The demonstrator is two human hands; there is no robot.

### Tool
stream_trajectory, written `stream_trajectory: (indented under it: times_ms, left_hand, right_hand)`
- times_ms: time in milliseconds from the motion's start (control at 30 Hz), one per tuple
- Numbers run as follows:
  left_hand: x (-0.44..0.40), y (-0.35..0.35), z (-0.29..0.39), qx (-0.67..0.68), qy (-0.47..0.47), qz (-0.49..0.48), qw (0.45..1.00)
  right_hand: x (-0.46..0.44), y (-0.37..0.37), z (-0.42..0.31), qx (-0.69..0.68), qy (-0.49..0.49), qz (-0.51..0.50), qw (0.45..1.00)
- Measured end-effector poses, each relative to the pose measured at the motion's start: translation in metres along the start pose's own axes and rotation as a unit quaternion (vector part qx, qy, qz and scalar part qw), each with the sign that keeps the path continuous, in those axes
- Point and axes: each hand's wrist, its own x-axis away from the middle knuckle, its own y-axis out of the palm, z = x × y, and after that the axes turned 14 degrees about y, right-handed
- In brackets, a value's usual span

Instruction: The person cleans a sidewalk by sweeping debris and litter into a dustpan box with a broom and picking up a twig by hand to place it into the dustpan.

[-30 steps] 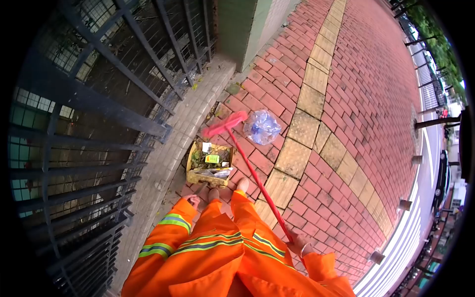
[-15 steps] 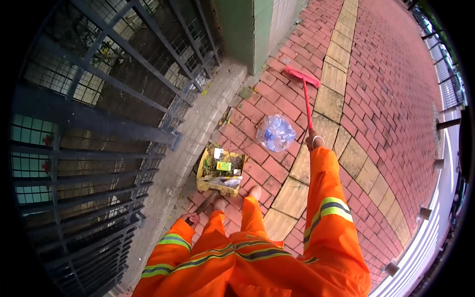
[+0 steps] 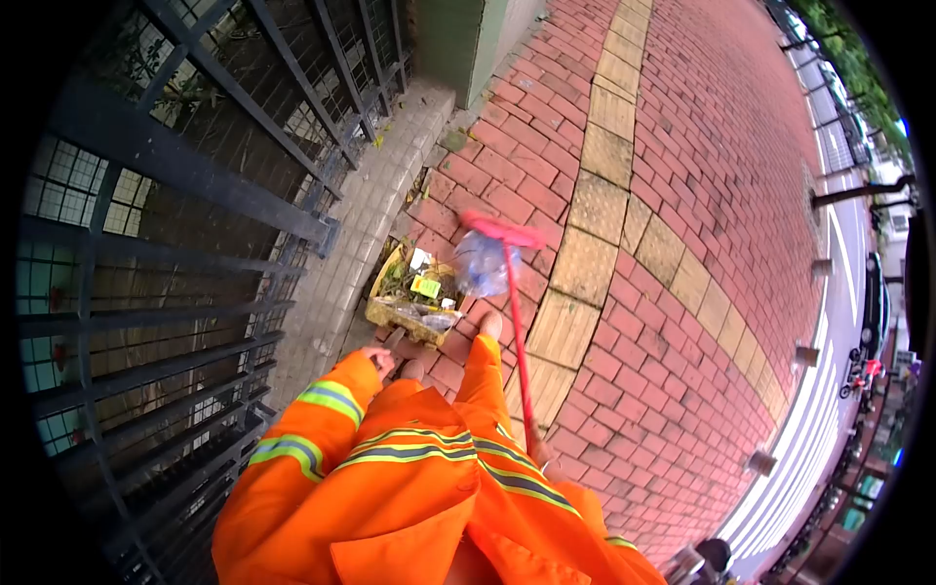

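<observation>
My right hand (image 3: 538, 450), low in the view and partly hidden by my orange sleeve, is closed around the red stick of a broom (image 3: 517, 336). The pinkish-red broom head, smeared by motion, lies against the far side of a crumpled clear and bluish plastic bag (image 3: 482, 265) on the bricks. Just left of the bag rests a worn yellow dustpan (image 3: 383, 314), holding leaves, a yellow-green packet, white scraps and clear plastic. My left hand (image 3: 380, 361) is closed on the dustpan's handle (image 3: 395, 338), close to my left leg.
A dark metal fence (image 3: 195, 185) on a concrete kerb (image 3: 322, 263) runs along the left. Ahead stands a green pillar (image 3: 448, 49). Yellow tactile paving (image 3: 585, 263) crosses the red brick pavement (image 3: 702, 195). Short posts (image 3: 806, 356) line the road on the right.
My right hand has drawn back toward my body, bringing the broom head nearer. The plastic bag has shifted against the dustpan's right side. My left hand still holds the dustpan's handle.
</observation>
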Motion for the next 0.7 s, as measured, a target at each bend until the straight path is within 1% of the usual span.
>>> stream_trajectory:
  times_ms: [33, 67, 100, 133, 233, 267, 333, 367, 400, 500, 533, 567, 600, 633, 667, 700]
  left_hand:
    - [-0.002, -0.001, 0.002, 0.010, -0.032, -0.010, 0.999]
    - [0.000, 0.006, 0.003, 0.040, -0.081, 0.049, 0.995]
    - [-0.006, 0.002, 0.008, 0.074, -0.134, 0.069, 0.986]
    - [-0.018, -0.012, 0.012, 0.075, -0.136, 0.056, 0.986]
    - [-0.005, -0.008, 0.008, 0.031, -0.080, 0.052, 0.995]
    - [-0.016, -0.020, 0.010, 0.027, -0.076, 0.046, 0.996]
    - [-0.020, -0.037, 0.010, 0.053, -0.065, 0.027, 0.996]
    - [-0.017, -0.037, 0.008, 0.069, -0.056, 0.017, 0.996]
    - [-0.007, -0.033, 0.010, 0.090, -0.096, 0.028, 0.991]
    - [0.001, -0.057, 0.010, 0.120, -0.021, 0.020, 0.992]
    - [0.016, -0.054, 0.008, 0.104, -0.015, 0.022, 0.994]
    - [0.021, -0.062, 0.008, 0.116, -0.033, 0.011, 0.993]
    - [0.026, -0.069, 0.006, 0.128, -0.052, -0.001, 0.990]
    - [0.030, -0.075, 0.005, 0.140, -0.070, -0.012, 0.988]
    - [0.037, -0.075, 0.003, 0.143, -0.070, -0.022, 0.987]
    - [0.037, -0.077, 0.003, 0.166, -0.074, -0.021, 0.983]
  right_hand:
    - [0.029, 0.014, -0.003, 0.014, 0.002, -0.021, 1.000]
    - [0.056, 0.023, -0.005, 0.029, 0.000, -0.040, 0.999]
    - [0.082, 0.030, -0.007, 0.045, -0.003, -0.059, 0.997]
    - [0.106, 0.032, -0.009, 0.063, -0.008, -0.077, 0.995]
    - [0.168, 0.024, -0.014, 0.113, -0.032, -0.117, 0.986]
    - [0.183, 0.018, -0.017, 0.125, -0.041, -0.123, 0.984]
    - [0.199, 0.009, -0.023, 0.138, -0.062, -0.119, 0.981]
    - [0.198, 0.005, -0.024, 0.137, -0.066, -0.107, 0.983]
    - [0.194, 0.006, -0.025, 0.134, -0.067, -0.090, 0.985]
    - [0.145, 0.020, -0.019, 0.103, -0.047, -0.016, 0.993]
    - [0.130, 0.015, -0.032, 0.107, -0.040, -0.003, 0.993]
    - [0.113, 0.006, -0.051, 0.112, -0.033, 0.008, 0.993]
    - [0.084, 0.008, -0.062, 0.075, -0.054, 0.024, 0.995]
    - [0.079, -0.009, -0.098, 0.013, -0.056, 0.037, 0.998]
    - [0.038, 0.000, -0.105, -0.023, -0.104, 0.050, 0.993]
    - [0.016, -0.003, -0.128, -0.035, -0.120, 0.055, 0.991]
